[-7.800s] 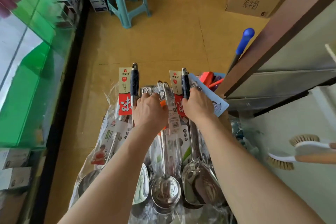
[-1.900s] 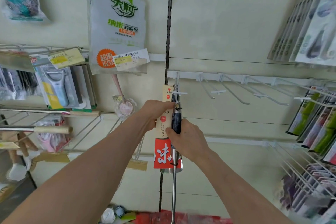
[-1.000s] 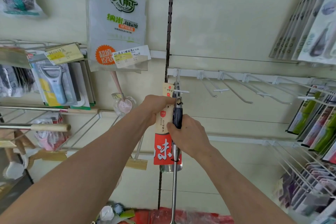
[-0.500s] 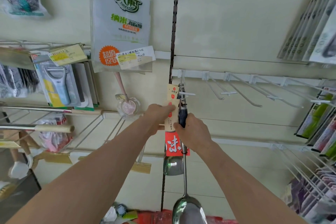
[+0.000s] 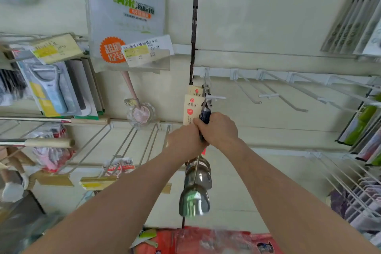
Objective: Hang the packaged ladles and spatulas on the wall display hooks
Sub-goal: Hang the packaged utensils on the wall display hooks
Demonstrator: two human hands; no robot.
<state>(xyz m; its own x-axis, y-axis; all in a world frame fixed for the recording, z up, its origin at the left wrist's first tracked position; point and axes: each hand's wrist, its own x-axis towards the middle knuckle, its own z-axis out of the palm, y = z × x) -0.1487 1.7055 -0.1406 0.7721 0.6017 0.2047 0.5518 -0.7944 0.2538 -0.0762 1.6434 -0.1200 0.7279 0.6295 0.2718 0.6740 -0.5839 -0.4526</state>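
Forearms rise from the lower corners of the frame and meet at centre. Between them, along the bottom edge, lie blurred red plastic packs (image 5: 206, 241).

The right hand (image 5: 218, 128) is closed in a fist round the dark grip of a packaged ladle (image 5: 194, 202), thumb side up. The left hand (image 5: 185, 140) presses against it from the left, fingers curled on the lower end of the same ladle's cream paper card (image 5: 191, 109). The steel stem drops below the two fists to the bowl, which hangs free in the lower centre.

The handle's top end sits at the tip of a white wire hook (image 5: 214, 97) – whether its loop is over the wire cannot be told. Just behind, a second ladle (image 5: 199, 173) with a matching card hangs closer to the wall.

The hook springs from a white rail (image 5: 268, 73) running right across the cream wall, which carries several bare hooks (image 5: 288, 97). A dark slotted upright (image 5: 193, 27) climbs from the rail to the top edge.

Left of it hangs a large clear bag (image 5: 125, 6) with green lettering, a price label (image 5: 146, 50) in front – and further left a carded peeler (image 5: 51, 86). Wooden-handled brushes (image 5: 49, 142) lie on wire arms at centre left. Flat packs (image 5: 360, 126) fill the hooks at the right edge.
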